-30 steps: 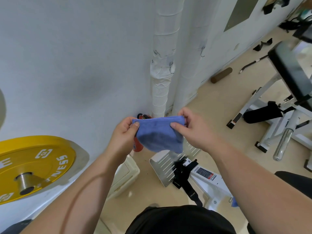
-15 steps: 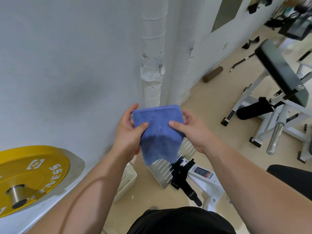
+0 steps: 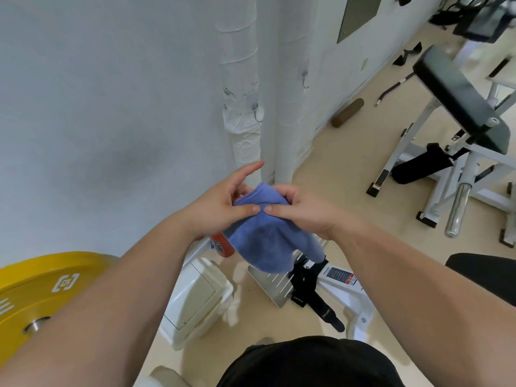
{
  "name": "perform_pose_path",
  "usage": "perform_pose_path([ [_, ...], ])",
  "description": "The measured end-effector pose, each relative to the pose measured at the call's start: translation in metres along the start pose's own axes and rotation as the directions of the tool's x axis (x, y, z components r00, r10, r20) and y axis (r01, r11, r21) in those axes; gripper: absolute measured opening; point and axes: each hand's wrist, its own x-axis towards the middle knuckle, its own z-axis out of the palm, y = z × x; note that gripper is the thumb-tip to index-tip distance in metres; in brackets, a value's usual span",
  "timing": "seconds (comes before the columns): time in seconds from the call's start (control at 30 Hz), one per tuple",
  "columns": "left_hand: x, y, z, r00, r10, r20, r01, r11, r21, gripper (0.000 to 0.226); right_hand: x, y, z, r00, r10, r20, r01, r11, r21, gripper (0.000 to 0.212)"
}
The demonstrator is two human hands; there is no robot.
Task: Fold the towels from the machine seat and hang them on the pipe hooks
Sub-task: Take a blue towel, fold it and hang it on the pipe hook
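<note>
A small blue towel [image 3: 265, 238] hangs folded in front of me, held at its top by both hands. My left hand [image 3: 223, 203] pinches its upper left part, with the index finger sticking out toward the wall. My right hand [image 3: 301, 210] grips the upper right part, and the two thumbs almost touch on the cloth. Straight ahead stand two white wrapped pipes [image 3: 241, 88]. A small wire hook [image 3: 258, 113] sticks out of the nearer pipe, and a second hook [image 3: 305, 79] sits on the farther pipe. Both hooks are bare.
A yellow weight plate [image 3: 42, 289] juts in at the lower left. Below the towel are a cream lidded bin [image 3: 195, 300], an orange bottle [image 3: 222, 247] and a slotted metal footplate [image 3: 276, 286]. A padded white-framed bench [image 3: 460, 101] stands at the right.
The hands have come together at the top of the towel, bunching it where it was held flat and spread. The towel now hangs lower and rounder.
</note>
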Motion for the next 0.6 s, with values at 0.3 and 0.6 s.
perform_pose_path([
  [0.3,-0.011,0.005,0.007,0.986,-0.004,0.166,0.005,1.000,-0.007,0.062,-0.001,0.013,-0.003,0.986,-0.005,-0.164,0.032,0.987,0.159,0.021],
  [0.6,-0.005,0.014,0.006,0.994,-0.087,-0.067,0.095,0.987,0.130,0.044,-0.002,0.023,-0.015,0.995,0.096,-0.024,-0.098,0.987,-0.130,0.035],
])
